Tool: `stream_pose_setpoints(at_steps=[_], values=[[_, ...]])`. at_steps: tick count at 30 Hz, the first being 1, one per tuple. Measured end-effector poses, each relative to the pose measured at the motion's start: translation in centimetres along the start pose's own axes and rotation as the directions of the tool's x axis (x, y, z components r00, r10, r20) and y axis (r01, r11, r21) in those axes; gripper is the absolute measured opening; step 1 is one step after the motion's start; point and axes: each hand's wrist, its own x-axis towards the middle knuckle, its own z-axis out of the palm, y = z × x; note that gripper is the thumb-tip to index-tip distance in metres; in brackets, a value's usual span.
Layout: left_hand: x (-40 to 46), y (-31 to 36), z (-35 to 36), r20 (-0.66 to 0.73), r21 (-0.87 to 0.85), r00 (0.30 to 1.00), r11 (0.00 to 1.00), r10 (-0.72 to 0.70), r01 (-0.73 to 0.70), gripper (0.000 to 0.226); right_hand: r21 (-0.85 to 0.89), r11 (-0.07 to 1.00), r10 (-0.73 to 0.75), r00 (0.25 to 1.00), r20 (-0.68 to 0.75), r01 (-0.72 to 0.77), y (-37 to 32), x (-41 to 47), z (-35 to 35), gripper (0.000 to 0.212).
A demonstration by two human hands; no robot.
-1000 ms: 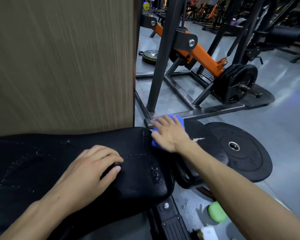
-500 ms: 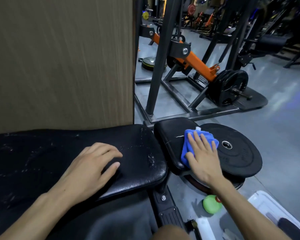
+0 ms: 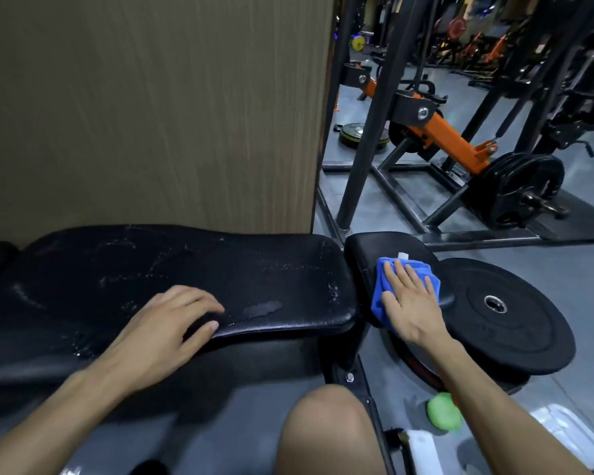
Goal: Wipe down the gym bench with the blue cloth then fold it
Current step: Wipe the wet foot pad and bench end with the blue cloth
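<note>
The black padded gym bench [image 3: 186, 269] stretches across the left and middle, its worn surface speckled with wet spots. A smaller black seat pad [image 3: 378, 250] sits just right of it. The blue cloth [image 3: 379, 289] lies bunched on that seat pad, a white tag at its far edge. My right hand [image 3: 412, 303] presses flat on the cloth, fingers spread. My left hand [image 3: 165, 330] rests on the front edge of the long pad, fingers loosely curled, holding nothing.
A black weight plate [image 3: 515, 323] lies flat right of the seat pad. Behind stand a wooden panel [image 3: 151, 114] and a dark steel rack with an orange arm [image 3: 450, 138]. A green round object [image 3: 443, 411] lies on the floor by my knee [image 3: 326, 430].
My right hand slid the blue cloth from the gap at the long pad's end onto the seat pad. My left hand stayed in place. The view shifted left.
</note>
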Motion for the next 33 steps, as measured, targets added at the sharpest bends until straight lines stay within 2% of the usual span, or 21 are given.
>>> stream_pose_setpoints(at_steps=[6,8,10,12,14,16,19,22,24,27,30,33], values=[[0.2,1.2,0.1,-0.009,-0.037,1.000,0.999,0.026,-0.026,0.037,0.069,0.986,-0.156,0.987,0.046,0.152,-1.3,0.5,0.5,0.092],[-0.1,0.6,0.3,-0.021,-0.059,0.999,0.998,0.033,-0.034,0.035,0.108,0.990,-0.097,0.995,0.016,0.094,0.4,2.0,-0.3,0.090],[-0.5,-0.1,0.3,-0.047,-0.049,0.997,0.997,0.055,-0.057,0.033,0.093,0.994,0.052,0.998,-0.031,-0.049,1.5,3.4,-1.3,0.083],[-0.7,-0.8,0.0,-0.087,-0.071,0.994,0.995,0.064,-0.070,0.030,-0.016,0.988,0.154,0.987,-0.044,-0.154,1.6,4.4,-1.2,0.068],[-0.4,-1.5,-0.4,-0.125,-0.105,0.991,0.992,0.057,-0.070,0.027,-0.114,0.979,0.163,0.986,-0.041,-0.167,0.3,4.6,-0.4,0.073],[0.3,-2.1,-0.4,-0.138,-0.112,0.988,0.990,0.068,-0.083,0.026,-0.128,0.985,0.117,0.993,-0.027,-0.119,-1.0,3.9,0.4,0.084],[1.1,-2.8,0.0,-0.107,-0.119,0.988,0.985,0.114,-0.126,0.026,-0.109,0.993,0.034,0.999,-0.023,-0.036,-1.6,2.4,0.8,0.089],[2.0,-3.1,0.3,-0.085,-0.131,0.984,0.978,0.154,-0.164,0.025,-0.069,0.997,-0.023,0.998,0.060,0.027,-1.0,1.6,0.2,0.107],[2.7,-3.1,0.4,-0.083,-0.168,0.984,0.971,0.158,-0.170,0.026,-0.103,0.985,-0.126,0.987,0.104,0.136,0.0,1.3,-0.1,0.117],[3.2,-3.4,0.7,-0.081,-0.222,0.985,0.961,0.150,-0.164,0.027,-0.146,0.953,-0.251,0.963,0.102,0.264,1.4,0.4,0.2,0.109],[2.5,-4.6,1.3,-0.066,-0.264,0.991,0.956,0.116,-0.129,0.027,-0.038,0.974,-0.223,0.974,0.025,0.224,0.9,0.1,0.7,0.090],[1.3,-5.8,1.4,-0.054,-0.289,0.996,0.954,0.066,-0.079,0.027,0.241,0.970,-0.015,0.998,-0.065,0.030,-1.0,0.3,0.9,0.082]])
